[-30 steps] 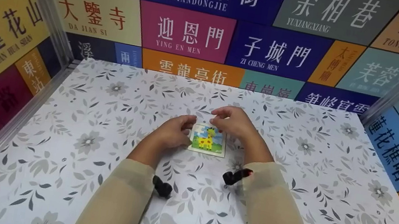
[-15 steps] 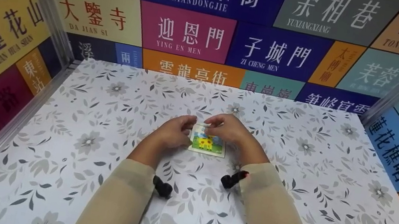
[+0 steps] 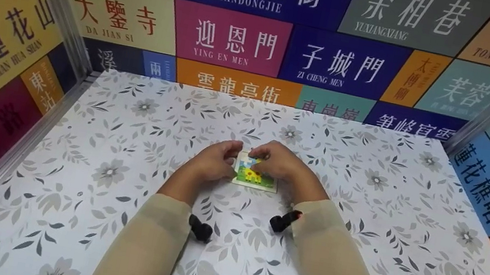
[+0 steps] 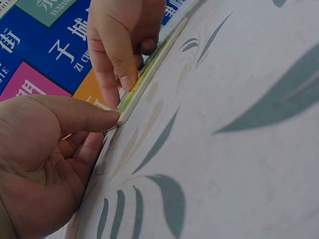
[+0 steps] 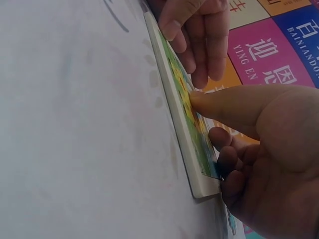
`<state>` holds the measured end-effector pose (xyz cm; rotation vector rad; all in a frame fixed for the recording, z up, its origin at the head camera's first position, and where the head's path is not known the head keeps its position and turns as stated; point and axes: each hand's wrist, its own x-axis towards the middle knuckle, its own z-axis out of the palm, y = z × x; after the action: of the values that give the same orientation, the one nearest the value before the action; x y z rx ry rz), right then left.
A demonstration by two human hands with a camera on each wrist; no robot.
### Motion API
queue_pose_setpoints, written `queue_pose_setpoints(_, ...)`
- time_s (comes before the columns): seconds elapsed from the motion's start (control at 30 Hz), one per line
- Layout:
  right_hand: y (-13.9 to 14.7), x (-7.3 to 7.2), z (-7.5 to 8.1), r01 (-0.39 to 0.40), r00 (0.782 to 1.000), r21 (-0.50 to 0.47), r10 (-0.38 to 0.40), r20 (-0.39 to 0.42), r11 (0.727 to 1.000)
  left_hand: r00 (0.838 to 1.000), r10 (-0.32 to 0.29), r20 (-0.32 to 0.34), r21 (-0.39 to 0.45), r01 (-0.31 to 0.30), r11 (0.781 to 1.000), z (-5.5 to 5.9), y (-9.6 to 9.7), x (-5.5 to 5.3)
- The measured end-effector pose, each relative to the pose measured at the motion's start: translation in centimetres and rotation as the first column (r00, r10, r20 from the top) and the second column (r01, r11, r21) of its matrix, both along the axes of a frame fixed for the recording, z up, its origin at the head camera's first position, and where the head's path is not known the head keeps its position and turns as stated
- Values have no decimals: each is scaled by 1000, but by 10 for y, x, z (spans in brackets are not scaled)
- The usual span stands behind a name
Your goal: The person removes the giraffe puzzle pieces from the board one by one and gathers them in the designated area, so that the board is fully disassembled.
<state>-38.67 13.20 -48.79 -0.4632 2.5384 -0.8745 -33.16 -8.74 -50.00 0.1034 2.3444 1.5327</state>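
A small square jigsaw puzzle (image 3: 254, 179) with a yellow giraffe on green and blue lies flat in a pale frame. A pale patch shows near its upper left corner. My left hand (image 3: 215, 161) holds the left side; in the left wrist view its thumb (image 4: 102, 114) touches the frame's corner. From the right, my right hand (image 3: 279, 162) covers the upper right part. In the right wrist view the right thumb (image 5: 214, 102) presses on the picture, and the other fingers (image 5: 232, 157) curl at the far edge. Whether a loose piece is under them is hidden.
White cloth with grey leaves and flowers covers the table (image 3: 112, 215). Colourful sign-patterned panels (image 3: 227, 37) rise behind it and at both sides. Clear strips (image 3: 59, 12) stand at the corners. Small black wrist cameras (image 3: 201, 229) sit by the sleeves.
My right hand has come down and toward me, from beyond the puzzle's top edge onto the picture, covering the giraffe's head. The left hand and the puzzle have stayed in place.
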Motion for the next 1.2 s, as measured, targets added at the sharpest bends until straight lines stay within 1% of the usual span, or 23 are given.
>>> queue_pose_setpoints(0.23, -1, 1, 0, 20, 1000, 10, -19, -16, 1000, 1000, 8, 10, -1, -8, 1000, 1, 0, 1)
queue_pose_setpoints(0.37, -2, 3, 0, 34, 999, -6, -35, -21, 999, 1000, 13, 11, -3, -13, 1000, 1, 0, 0)
queue_pose_setpoints(0.47, -1, 4, 1, 88, 996, -51, -89, -19, 995, 1000, 18, 15, -3, -18, 1000, 1, 0, 0)
queue_pose_setpoints(0.53, -1, 4, 2, 144, 989, -100, -146, -12, 985, 999, 22, 23, -3, -22, 1000, 0, 0, -1)
queue_pose_setpoints(0.63, 0, 3, 1, 182, 982, -165, -188, -22, 969, 999, 23, 23, -10, -23, 1000, 0, 0, -1)
queue_pose_setpoints(0.73, 2, 2, 1, 179, 982, -191, -188, -27, 965, 999, 25, 22, -20, -25, 1000, 1, 0, -1)
queue_pose_setpoints(0.9, 7, 0, 4, 173, 984, -191, -177, -5, 966, 999, 27, 27, -29, -26, 999, 2, 1, -1)
queue_pose_setpoints(1.03, 14, -2, 11, 171, 985, -213, -175, 1, 962, 999, 22, 32, -21, -21, 1000, 2, 1, -1)
queue_pose_setpoints(1.2, 27, -3, 20, 200, 978, -222, -208, -10, 954, 998, 29, 53, 16, -30, 999, 2, 1, -1)
